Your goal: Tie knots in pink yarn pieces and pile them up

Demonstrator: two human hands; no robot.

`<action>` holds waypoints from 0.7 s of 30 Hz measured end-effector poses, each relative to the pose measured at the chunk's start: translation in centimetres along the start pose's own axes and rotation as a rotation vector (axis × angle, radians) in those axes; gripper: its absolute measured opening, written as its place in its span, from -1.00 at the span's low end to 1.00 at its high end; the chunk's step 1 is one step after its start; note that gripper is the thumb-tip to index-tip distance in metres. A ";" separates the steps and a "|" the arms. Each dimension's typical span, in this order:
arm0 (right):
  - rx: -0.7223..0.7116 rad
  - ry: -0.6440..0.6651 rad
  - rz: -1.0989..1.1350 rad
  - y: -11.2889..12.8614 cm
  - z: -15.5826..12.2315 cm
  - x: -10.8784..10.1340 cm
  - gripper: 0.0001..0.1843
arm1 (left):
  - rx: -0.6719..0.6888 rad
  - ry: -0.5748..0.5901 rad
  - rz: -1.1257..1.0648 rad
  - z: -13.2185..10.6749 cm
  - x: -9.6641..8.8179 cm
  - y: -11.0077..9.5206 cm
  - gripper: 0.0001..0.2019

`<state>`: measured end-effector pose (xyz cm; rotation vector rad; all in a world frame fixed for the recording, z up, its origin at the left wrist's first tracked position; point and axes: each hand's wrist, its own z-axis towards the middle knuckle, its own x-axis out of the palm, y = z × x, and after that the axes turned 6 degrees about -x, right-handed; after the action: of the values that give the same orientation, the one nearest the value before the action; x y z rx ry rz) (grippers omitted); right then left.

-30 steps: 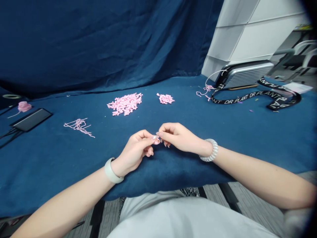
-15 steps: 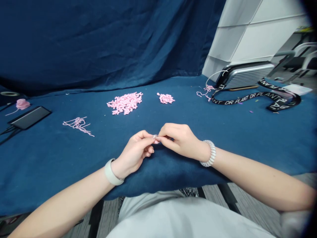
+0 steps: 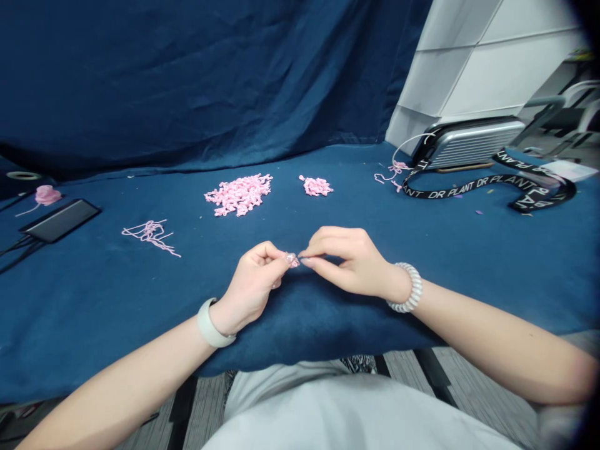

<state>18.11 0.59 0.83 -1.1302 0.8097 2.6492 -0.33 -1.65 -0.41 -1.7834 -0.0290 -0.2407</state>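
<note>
Head view looks down on both hands, held close together above a navy cloth-covered desk (image 3: 328, 328), though not clamped on each other. The left hand (image 3: 253, 287) pinches a small pink yarn piece (image 3: 293, 260) between thumb and forefinger, holding it just above the cloth. The right hand (image 3: 351, 262) reaches in from the other side, and the right hand's fingertips (image 3: 305, 262) sit just beside the piece; whether they grip it, I cannot tell. With something this small, a firm fingertip pinch and short, slow movements suit best, with the wrists kept low. Farther up the desk lie a large pile of pink yarn pieces (image 3: 239, 195), a smaller pile (image 3: 315, 185), a loose pink yarn strand (image 3: 150, 234), a smartphone (image 3: 60, 220) and a black lanyard (image 3: 473, 187).
</note>
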 end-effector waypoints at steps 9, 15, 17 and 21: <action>0.172 0.115 0.150 -0.1 0.4 -0.1 -0.60 | 0.100 -0.014 0.175 -0.2 -0.3 0.4 -0.76; 0.168 0.162 0.120 -0.2 0.4 -0.2 -0.62 | 0.102 -0.025 0.270 -0.2 -0.3 0.5 -0.75; 0.164 0.179 0.108 -0.2 0.3 -0.2 -0.62 | 0.098 -0.020 0.295 -0.3 -0.3 0.5 -0.75; 0.173 0.213 0.098 -0.3 0.3 -0.2 -0.63 | 0.084 -0.012 0.318 -0.3 -0.3 0.4 -0.76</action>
<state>18.14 0.96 1.01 -1.3735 1.1357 2.5027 -0.63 -2.01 -0.79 -1.6782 0.2317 0.0008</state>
